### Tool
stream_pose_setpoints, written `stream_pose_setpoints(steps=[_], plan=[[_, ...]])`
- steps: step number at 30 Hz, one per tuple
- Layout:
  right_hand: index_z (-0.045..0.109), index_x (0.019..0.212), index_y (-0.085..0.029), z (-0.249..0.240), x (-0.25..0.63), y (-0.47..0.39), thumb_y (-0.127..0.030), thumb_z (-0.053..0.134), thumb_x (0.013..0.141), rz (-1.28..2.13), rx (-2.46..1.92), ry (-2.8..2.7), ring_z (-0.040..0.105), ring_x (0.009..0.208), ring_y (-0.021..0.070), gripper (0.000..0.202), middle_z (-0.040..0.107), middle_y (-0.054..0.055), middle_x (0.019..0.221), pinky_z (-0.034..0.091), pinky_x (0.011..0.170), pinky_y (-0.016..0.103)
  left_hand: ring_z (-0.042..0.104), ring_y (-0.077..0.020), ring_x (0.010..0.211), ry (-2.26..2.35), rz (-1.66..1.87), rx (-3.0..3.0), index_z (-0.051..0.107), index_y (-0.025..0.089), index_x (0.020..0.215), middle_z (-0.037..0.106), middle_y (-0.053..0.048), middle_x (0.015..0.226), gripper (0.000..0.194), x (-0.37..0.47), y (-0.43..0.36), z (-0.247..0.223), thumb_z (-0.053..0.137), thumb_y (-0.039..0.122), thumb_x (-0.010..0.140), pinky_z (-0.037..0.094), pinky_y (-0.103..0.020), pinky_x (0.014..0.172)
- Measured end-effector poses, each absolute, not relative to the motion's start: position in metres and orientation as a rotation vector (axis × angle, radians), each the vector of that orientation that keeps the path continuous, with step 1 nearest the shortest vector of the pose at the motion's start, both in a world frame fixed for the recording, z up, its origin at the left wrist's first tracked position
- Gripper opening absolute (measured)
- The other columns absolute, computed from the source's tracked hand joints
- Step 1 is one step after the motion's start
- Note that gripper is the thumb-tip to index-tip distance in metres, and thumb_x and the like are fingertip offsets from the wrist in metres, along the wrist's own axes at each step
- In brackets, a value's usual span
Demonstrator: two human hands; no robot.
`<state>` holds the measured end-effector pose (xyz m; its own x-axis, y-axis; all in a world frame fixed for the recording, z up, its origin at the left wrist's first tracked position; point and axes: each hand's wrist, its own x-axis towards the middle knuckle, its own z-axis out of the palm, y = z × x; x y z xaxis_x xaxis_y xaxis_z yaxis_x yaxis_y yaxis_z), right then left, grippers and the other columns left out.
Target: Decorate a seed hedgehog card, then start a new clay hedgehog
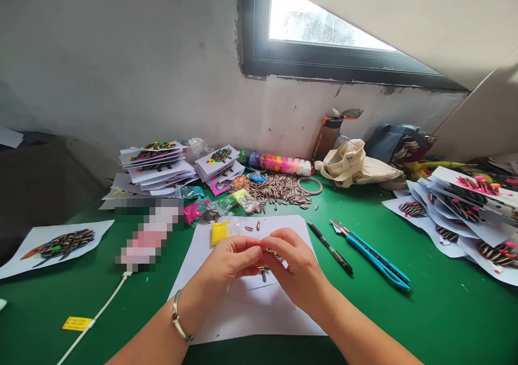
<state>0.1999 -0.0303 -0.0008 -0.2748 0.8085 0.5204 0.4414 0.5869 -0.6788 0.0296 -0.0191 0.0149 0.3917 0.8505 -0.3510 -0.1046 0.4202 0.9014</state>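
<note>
Over a sheet of white paper [283, 311], my left hand [229, 262] and my right hand [297, 268] meet at the fingertips. Both are closed in a pinch; whatever lies between the fingers is too small or hidden to make out. Beneath and behind the right fingers, striped sunflower seeds [264, 274] show in part on the paper. Two loose sunflower seeds [258, 226] lie farther up the sheet. Just beyond my left hand is a yellow packet of clay [219, 233]. A bracelet [176, 316] circles my left wrist.
A heap of sunflower seeds [279, 188] lies behind the paper, with a tape ring [311, 185]. To the right are a pen [331, 248] and a blue utility knife [372, 254]. Stacked seed pictures [157, 165] stand back left, more picture sheets [457, 208] right. A white cable [97, 314] crosses left.
</note>
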Motion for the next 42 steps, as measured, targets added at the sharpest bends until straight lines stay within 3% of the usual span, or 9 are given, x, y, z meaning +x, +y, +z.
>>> stream_pose_setpoints(steps=[11, 18, 24, 30, 37, 42], plan=[[0.065, 0.086, -0.022, -0.0005, 0.2006, -0.0315, -0.018, 0.049, 0.090, 0.484, -1.028, -1.941, 0.054, 0.075, 0.0182, 0.016, 0.060, 0.006, 0.080, 0.044, 0.066, 0.031, 0.062, -0.0146, 0.069, 0.964, 0.690, 0.863, 0.069, 0.016, 0.073, 0.067, -0.004, 0.072, 0.031, 0.0289, -0.0188, 0.0132, 0.075, 0.047, 0.070, 0.047, -0.027, 0.070], [0.061, 0.104, -0.022, -0.0008, 0.2016, -0.0297, -0.013, 0.055, 0.085, 0.621, -0.924, -1.905, 0.057, 0.083, 0.0172, 0.021, 0.062, 0.006, 0.094, 0.048, 0.073, 0.030, 0.061, -0.0134, 0.070, 0.949, 0.701, 0.818, 0.069, 0.016, 0.077, 0.067, -0.003, 0.074, 0.029, 0.0277, -0.0199, 0.0160, 0.076, 0.043, 0.071, 0.045, -0.026, 0.071], [0.063, 0.087, -0.020, -0.0010, 0.2031, -0.0295, -0.016, 0.048, 0.092, 0.583, -0.985, -1.948, 0.054, 0.073, 0.0150, 0.016, 0.060, 0.004, 0.081, 0.044, 0.066, 0.027, 0.062, -0.0157, 0.072, 0.945, 0.675, 0.906, 0.068, 0.014, 0.077, 0.068, -0.005, 0.074, 0.034, 0.0266, -0.0189, 0.0135, 0.074, 0.047, 0.072, 0.045, -0.028, 0.071], [0.062, 0.100, -0.020, 0.0029, 0.2041, -0.0321, -0.014, 0.050, 0.090, 0.529, -0.932, -1.993, 0.055, 0.080, 0.0165, 0.016, 0.063, 0.006, 0.089, 0.045, 0.071, 0.029, 0.063, -0.0163, 0.073, 0.946, 0.677, 0.912, 0.069, 0.014, 0.077, 0.067, -0.005, 0.073, 0.035, 0.0267, -0.0175, 0.0119, 0.072, 0.049, 0.073, 0.045, -0.028, 0.072], [0.062, 0.083, -0.019, 0.0032, 0.2035, -0.0323, -0.015, 0.048, 0.091, 0.515, -0.980, -2.023, 0.053, 0.070, 0.0146, 0.017, 0.060, 0.003, 0.075, 0.041, 0.064, 0.027, 0.062, -0.0153, 0.069, 0.948, 0.672, 0.924, 0.068, 0.014, 0.073, 0.066, -0.004, 0.069, 0.033, 0.0264, -0.0193, 0.0142, 0.073, 0.046, 0.073, 0.045, -0.028, 0.070], [0.063, 0.092, -0.020, 0.0038, 0.2034, -0.0312, -0.015, 0.052, 0.089, 0.518, -0.952, -2.016, 0.054, 0.074, 0.0156, 0.013, 0.062, 0.004, 0.082, 0.042, 0.068, 0.028, 0.061, -0.0143, 0.069, 0.940, 0.681, 0.919, 0.068, 0.014, 0.073, 0.066, -0.004, 0.069, 0.030, 0.0263, -0.0188, 0.0145, 0.074, 0.044, 0.073, 0.045, -0.026, 0.069]])
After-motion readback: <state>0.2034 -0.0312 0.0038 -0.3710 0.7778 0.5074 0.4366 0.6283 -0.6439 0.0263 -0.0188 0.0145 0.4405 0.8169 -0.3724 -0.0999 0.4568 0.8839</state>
